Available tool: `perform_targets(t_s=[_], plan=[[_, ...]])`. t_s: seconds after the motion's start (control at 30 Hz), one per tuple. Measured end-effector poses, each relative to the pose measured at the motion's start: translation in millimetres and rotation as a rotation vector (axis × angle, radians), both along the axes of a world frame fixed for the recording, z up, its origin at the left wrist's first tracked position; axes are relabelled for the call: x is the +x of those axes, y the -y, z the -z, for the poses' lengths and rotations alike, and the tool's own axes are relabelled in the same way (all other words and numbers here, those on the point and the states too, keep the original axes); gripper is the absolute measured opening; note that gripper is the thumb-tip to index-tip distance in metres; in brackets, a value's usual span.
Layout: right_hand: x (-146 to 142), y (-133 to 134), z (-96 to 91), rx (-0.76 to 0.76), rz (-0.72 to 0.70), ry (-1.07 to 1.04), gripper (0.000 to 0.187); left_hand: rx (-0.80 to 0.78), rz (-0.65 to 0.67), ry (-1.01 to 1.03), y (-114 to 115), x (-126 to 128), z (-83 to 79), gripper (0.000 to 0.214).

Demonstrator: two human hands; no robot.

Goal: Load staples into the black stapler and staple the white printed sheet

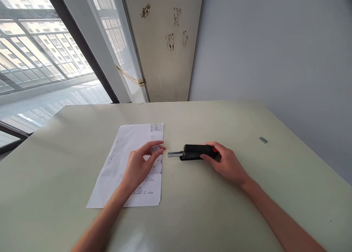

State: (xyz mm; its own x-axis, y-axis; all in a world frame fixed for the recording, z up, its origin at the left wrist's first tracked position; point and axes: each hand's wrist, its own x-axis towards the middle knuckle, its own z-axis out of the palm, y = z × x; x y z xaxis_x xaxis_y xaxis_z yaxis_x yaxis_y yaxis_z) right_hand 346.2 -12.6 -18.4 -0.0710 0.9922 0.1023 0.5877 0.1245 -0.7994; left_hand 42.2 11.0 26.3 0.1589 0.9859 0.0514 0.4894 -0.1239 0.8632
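A black stapler lies on the table with its metal staple tray sticking out to the left. My right hand is closed around its rear end, near a red part. My left hand hovers over printed paper, fingertips just left of the tray. Between its thumb and fingers is a small grey strip of staples, partly hidden by the fingers.
Another small grey strip lies on the pale table at the right. A wall borders the table's right side, and a window stands behind its left side.
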Motion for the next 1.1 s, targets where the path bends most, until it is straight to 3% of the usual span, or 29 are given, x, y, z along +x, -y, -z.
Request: perform_targets(t_s=[0.2, 0.53, 1.1], plan=[[0.2, 0.7, 0.9, -0.001, -0.04, 0.003, 0.042, 0.196, 0.098, -0.186, 5.3, 7.4, 11.8, 0.031], [-1.5, 1.6, -0.9, -0.033, -0.15, -0.003, 0.037, 0.215, 0.291, -0.277, 9.2, 14.5, 19.4, 0.03], [-0.7, 2.9, -2.3, 0.021, -0.222, -0.024, 0.032, 0.297, 0.321, -0.309, 5.5, 13.0, 28.5, 0.028]])
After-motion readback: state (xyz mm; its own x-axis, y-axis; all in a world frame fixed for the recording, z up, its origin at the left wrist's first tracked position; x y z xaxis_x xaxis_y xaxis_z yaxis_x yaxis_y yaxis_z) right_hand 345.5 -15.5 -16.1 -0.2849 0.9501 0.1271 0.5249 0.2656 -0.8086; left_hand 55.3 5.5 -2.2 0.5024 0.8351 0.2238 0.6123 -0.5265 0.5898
